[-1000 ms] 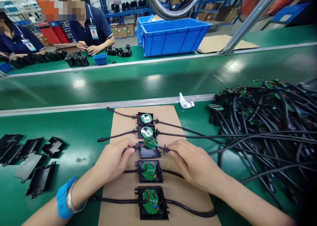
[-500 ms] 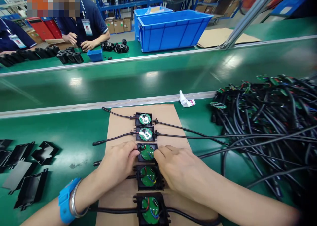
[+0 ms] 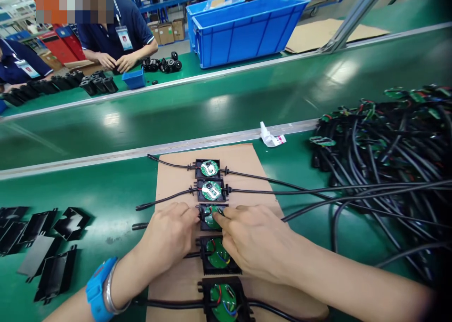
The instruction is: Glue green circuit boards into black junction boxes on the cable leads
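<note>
Several black cases with round green circuit boards stand in a column on a cardboard sheet (image 3: 176,171). My left hand (image 3: 173,228) is closed at the left side of the third case (image 3: 212,217), its fingertips at the cable entry; what they pinch is hidden. My right hand (image 3: 252,235) is at the right side of that case, fingers bent together, the index fingertip on the board. Two cases (image 3: 207,169) behind it have white-marked boards. Two nearer cases (image 3: 217,256) show green boards with coloured wires. Black cables leave the cases on both sides.
Loose black cases (image 3: 54,272) lie at the left. A large heap of black cables with boards (image 3: 381,152) fills the right. Crumpled white paper (image 3: 271,136) lies by the metal rail. Across the green belt, a person handles black parts near a blue bin (image 3: 247,32).
My right index finger has moved left onto the third board. My left fingers have shifted slightly at its case. The view has tilted a little; across the belt, the person's hands have come together.
</note>
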Available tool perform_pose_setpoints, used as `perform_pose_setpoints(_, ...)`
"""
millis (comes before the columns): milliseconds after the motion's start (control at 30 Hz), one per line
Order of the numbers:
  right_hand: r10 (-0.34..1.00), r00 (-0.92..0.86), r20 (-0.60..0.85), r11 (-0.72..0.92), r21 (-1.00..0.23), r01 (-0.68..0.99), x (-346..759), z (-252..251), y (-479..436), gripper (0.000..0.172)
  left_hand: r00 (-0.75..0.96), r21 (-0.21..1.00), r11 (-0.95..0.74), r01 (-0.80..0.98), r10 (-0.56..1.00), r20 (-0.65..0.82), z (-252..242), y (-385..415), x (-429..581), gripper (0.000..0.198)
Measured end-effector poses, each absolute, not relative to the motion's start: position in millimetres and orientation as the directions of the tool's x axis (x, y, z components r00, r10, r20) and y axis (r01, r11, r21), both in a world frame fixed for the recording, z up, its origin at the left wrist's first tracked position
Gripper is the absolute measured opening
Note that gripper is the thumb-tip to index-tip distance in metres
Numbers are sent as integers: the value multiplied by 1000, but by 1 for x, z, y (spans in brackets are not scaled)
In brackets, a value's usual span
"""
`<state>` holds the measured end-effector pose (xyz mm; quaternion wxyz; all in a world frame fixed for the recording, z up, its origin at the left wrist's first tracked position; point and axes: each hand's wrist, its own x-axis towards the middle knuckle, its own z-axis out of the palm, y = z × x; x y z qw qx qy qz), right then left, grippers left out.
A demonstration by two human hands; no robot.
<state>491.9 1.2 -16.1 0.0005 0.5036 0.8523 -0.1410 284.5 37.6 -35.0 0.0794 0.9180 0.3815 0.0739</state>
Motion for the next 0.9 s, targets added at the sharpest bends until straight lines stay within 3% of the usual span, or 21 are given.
perform_pose_setpoints(267,856,-492,-161,436,-288,853,491,-12,4,23,765,-246,-773,584,626,-152,-34,25,306,22)
perform_pose_setpoints(333,853,-495,-166,439,-285,852,489,-11,4,22,767,-300,-777,554,616,-180,-37,25,309,22)
perform_pose_setpoints(400,854,-495,-160,445,-267,855,489,-11,3,23,760,-276,-772,573,626,-176,-35,26,309,22)
perform_pose_setpoints(500,858,-496,-134,453,-258,853,490,-12,1,24,731,-135,-737,662,675,-98,-30,27,303,28)
perform_pose_setpoints(600,853,-510,-110,455,-321,831,496,-12,1,26,743,1,-743,669,669,-7,-30,20,298,46)
perform_pose_setpoints(667,846,-522,-106,455,-366,812,502,-10,1,29,769,35,-768,639,639,-20,-32,15,297,50)
perform_pose_setpoints(800,860,-479,-175,381,-403,832,511,-5,-2,23,780,132,-770,625,623,-56,-32,16,298,44)
perform_pose_setpoints(900,870,-448,-206,340,-408,848,513,-5,-6,13,791,266,-767,584,611,23,-29,25,300,30)
